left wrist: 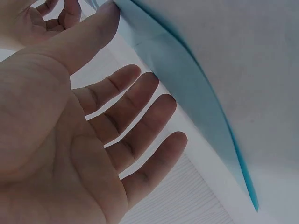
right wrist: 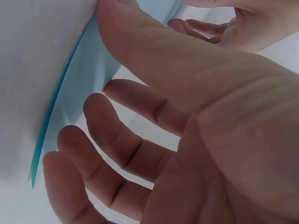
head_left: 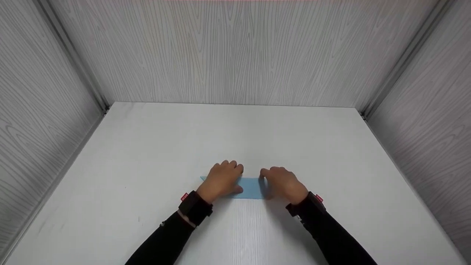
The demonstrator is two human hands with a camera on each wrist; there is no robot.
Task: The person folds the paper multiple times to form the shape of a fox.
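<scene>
A folded strip of light blue paper (head_left: 251,188) lies crosswise on the white table, with a pointed corner out past the left hand. In both wrist views its layers bow slightly apart along one long edge. My left hand (head_left: 222,179) lies over its left part, the thumb touching the paper (left wrist: 187,88) and the other fingers spread, fairly straight, along the opposite edge. Over the right end stands my right hand (head_left: 283,183). Its thumb rests on the paper (right wrist: 77,86), and its loosely bent fingers reach the other edge. The right end is partly hidden by this hand.
The white table (head_left: 235,136) is bounded by a grey wood-grain panel (head_left: 235,51) at the back and similar side panels at left (head_left: 44,110) and right (head_left: 423,110). Each wrist carries a black strap (head_left: 195,208) over or beside a black sleeve.
</scene>
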